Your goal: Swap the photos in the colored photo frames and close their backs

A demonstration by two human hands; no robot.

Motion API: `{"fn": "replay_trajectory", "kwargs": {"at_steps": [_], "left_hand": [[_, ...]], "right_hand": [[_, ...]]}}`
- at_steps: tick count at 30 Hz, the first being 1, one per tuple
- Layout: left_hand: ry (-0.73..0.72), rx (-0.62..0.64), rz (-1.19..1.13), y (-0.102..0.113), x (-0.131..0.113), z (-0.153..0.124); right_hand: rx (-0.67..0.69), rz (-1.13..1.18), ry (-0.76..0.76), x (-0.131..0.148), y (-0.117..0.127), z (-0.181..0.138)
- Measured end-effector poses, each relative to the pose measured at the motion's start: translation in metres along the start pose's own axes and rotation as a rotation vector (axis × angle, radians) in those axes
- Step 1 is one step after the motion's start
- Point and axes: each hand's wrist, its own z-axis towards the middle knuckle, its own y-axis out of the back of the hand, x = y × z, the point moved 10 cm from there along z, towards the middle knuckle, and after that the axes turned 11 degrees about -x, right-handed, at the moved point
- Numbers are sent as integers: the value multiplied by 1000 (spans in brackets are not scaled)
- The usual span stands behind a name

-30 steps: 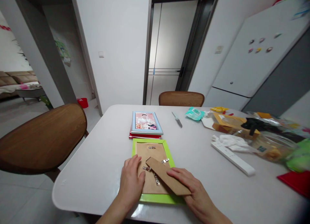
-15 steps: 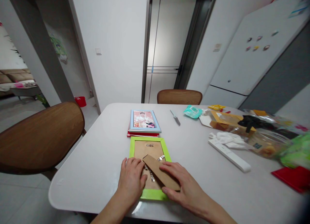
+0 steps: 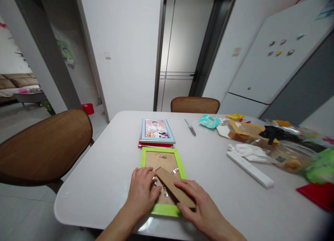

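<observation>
Lime-green picture frame (image 3: 167, 210): lies back-up nr the edge of the glossy white table (image 3: 104, 185); tan backing board (image 3: 168, 163) looks seated, AFAICT.
Flat brown fibreboard strut (image 3: 171, 184): slants across the backing, lower end raised. Vs 1 s ago that end sits further L; I'd read it as being steered, pos. not settled.
R hand (image 3: 202, 202): fingers on top of strut, thumb now showing at its lower end; nearly closed w/ strut between, on my feed.
L hand (image 3: 142, 187): half-curled, shifted inward over backing since 1 s ago; thumb by a small silvery metal clip (image 3: 154, 181). Can't tell if I'm pinching it.
Pale-blue photo frame (image 3: 171, 133): just beyond, atop a red-edged flat item (image 3: 156, 144); neither hand on it.
</observation>
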Motion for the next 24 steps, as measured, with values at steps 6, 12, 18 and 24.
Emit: {"fn": "replay_trajectory", "kwargs": {"at_steps": [6, 12, 18, 24], "left_hand": [[216, -120, -264, 12, 30, -11], [684, -204, -939, 33, 58, -14], [899, -281, -815, 78, 137, -49], [879, -248, -528, 101, 200, -68]], "right_hand": [[-99, -31, -27, 7, 23, 8], [-150, 82, 207, 61, 32, 3], [-201, 46, 135, 31, 19, 18], [-240, -287, -143, -37, 6, 38]]}}
